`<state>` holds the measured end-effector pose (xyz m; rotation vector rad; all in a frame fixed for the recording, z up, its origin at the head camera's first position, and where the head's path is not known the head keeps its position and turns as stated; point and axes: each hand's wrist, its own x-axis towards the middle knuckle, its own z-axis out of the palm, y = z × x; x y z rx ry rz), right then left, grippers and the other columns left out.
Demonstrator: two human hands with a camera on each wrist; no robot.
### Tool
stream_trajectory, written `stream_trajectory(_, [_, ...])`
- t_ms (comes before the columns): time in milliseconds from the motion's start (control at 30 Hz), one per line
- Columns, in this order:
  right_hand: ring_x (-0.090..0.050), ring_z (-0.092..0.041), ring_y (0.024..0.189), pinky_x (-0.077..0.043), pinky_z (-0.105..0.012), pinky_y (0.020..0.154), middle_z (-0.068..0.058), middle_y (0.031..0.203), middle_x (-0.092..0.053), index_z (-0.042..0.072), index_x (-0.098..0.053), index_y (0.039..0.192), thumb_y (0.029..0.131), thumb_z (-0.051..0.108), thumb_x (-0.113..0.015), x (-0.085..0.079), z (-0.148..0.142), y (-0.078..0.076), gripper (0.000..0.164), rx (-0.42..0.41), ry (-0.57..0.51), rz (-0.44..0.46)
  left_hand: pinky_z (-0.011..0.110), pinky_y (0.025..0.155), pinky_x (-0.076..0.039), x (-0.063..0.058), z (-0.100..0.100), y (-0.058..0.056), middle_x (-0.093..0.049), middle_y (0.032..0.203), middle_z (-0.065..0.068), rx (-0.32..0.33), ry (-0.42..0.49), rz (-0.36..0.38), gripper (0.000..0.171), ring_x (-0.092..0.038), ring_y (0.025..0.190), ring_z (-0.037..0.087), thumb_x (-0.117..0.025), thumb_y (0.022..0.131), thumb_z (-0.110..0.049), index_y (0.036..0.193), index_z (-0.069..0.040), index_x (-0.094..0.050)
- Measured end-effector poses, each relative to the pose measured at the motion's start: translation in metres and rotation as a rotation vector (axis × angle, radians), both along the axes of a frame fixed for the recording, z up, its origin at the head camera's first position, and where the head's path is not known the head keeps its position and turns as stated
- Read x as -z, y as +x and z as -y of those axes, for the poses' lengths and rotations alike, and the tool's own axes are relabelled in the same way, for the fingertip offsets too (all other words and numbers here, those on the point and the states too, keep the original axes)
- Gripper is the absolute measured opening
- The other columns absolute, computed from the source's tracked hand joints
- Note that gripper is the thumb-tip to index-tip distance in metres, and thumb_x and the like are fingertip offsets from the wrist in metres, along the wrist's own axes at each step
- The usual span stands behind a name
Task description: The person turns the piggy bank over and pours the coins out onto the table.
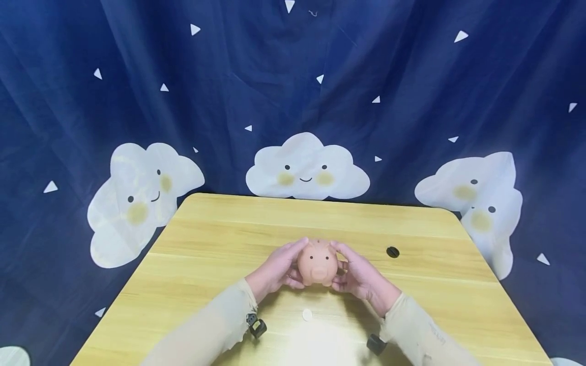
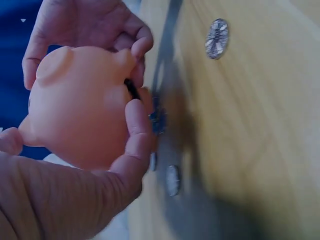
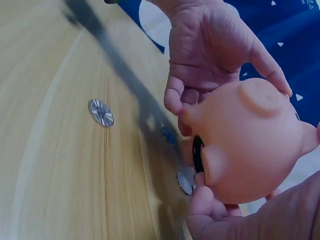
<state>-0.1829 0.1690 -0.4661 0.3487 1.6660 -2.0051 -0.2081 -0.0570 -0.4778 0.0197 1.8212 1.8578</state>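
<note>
A pink piggy bank faces the head camera, low over the table, with both hands around it. My left hand grips one side, thumb near the ear and fingers under the belly. From the other side my right hand holds it in the same way. On its underside, between the feet, the right wrist view shows a black round spot. Beneath the bank, coins lie on the wood, among them a silver coin and a bluish-looking coin; the bank hides these from the head camera.
A pale coin lies on the wooden table, in front of the bank. Farther right is a small black disc with a slot. Behind the far table edge hangs a blue curtain with cloud prints.
</note>
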Motion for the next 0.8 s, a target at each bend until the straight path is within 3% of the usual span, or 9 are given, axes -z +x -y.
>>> stream_trajectory(167, [-0.066,-0.027,0.087,-0.058,-0.033,0.08,-0.013,0.12,-0.058,0.026,-0.038,0.151,0.1,0.073,-0.051,0.0,-0.004,-0.002,0.07,-0.134,-0.062,0.044,0.036,0.057,-0.066,-0.014,0.002,-0.001,-0.072,0.123,0.023,0.008,-0.146,-0.014,0.087,-0.073,0.07,0.027,-0.058,0.095,-0.078,0.147,-0.008,-0.057])
stream_trajectory(300, [-0.067,-0.029,0.089,-0.059,-0.034,0.08,-0.015,0.12,-0.058,0.024,-0.034,0.15,0.1,0.074,-0.046,0.002,-0.004,-0.003,0.072,-0.164,-0.112,0.066,0.029,0.05,-0.061,-0.02,0.004,-0.002,-0.072,0.113,0.019,0.015,-0.219,-0.015,0.091,-0.069,0.062,0.023,-0.059,0.089,-0.085,0.138,-0.009,-0.059])
stream_trajectory(400, [-0.065,-0.028,0.086,-0.059,-0.033,0.078,-0.015,0.118,-0.058,0.024,-0.032,0.152,0.1,0.073,-0.045,0.002,-0.001,-0.004,0.072,-0.151,-0.096,0.064,0.033,0.054,-0.064,-0.023,0.005,-0.004,-0.072,0.12,0.021,0.028,-0.215,0.004,0.09,-0.072,0.066,0.026,-0.06,0.089,-0.084,0.14,-0.009,-0.057])
stream_trajectory(500, [-0.063,-0.026,0.088,-0.058,-0.032,0.079,-0.015,0.124,-0.053,0.023,-0.036,0.153,0.102,0.067,-0.05,-0.007,0.001,-0.008,0.069,-0.092,-0.075,0.02,0.042,0.07,-0.068,-0.026,0.004,-0.006,-0.065,0.139,0.025,0.015,-0.132,0.0,0.087,-0.076,0.084,0.031,-0.061,0.094,-0.077,0.146,-0.007,-0.056])
stream_trajectory(600, [-0.064,-0.024,0.098,-0.056,-0.03,0.085,-0.016,0.141,-0.047,0.023,-0.04,0.156,0.105,0.053,-0.055,-0.025,0.003,-0.009,0.061,-0.019,-0.024,-0.205,0.044,0.086,-0.068,-0.036,0.001,-0.008,-0.057,0.153,0.023,-0.075,0.025,-0.1,0.075,-0.076,0.103,0.032,-0.068,0.098,-0.062,0.15,-0.01,-0.057])
stream_trajectory(733, [-0.061,-0.022,0.122,-0.054,-0.029,0.099,-0.016,0.16,-0.041,0.014,-0.037,0.163,0.106,0.022,-0.055,-0.045,0.004,-0.004,0.06,0.1,0.078,-0.689,0.043,0.103,-0.062,-0.052,-0.006,-0.007,-0.055,0.157,0.017,-0.171,0.18,-0.435,0.06,-0.072,0.118,0.036,-0.073,0.101,-0.033,0.155,-0.013,-0.056])
stream_trajectory(800, [-0.058,-0.016,0.124,-0.052,-0.026,0.1,-0.013,0.157,-0.046,0.013,-0.039,0.162,0.106,0.017,-0.056,-0.044,0.005,-0.001,0.059,0.143,0.106,-0.755,0.04,0.104,-0.061,-0.049,-0.009,-0.006,-0.056,0.156,0.016,-0.182,0.197,-0.502,0.059,-0.071,0.12,0.032,-0.072,0.102,-0.031,0.156,-0.013,-0.054])
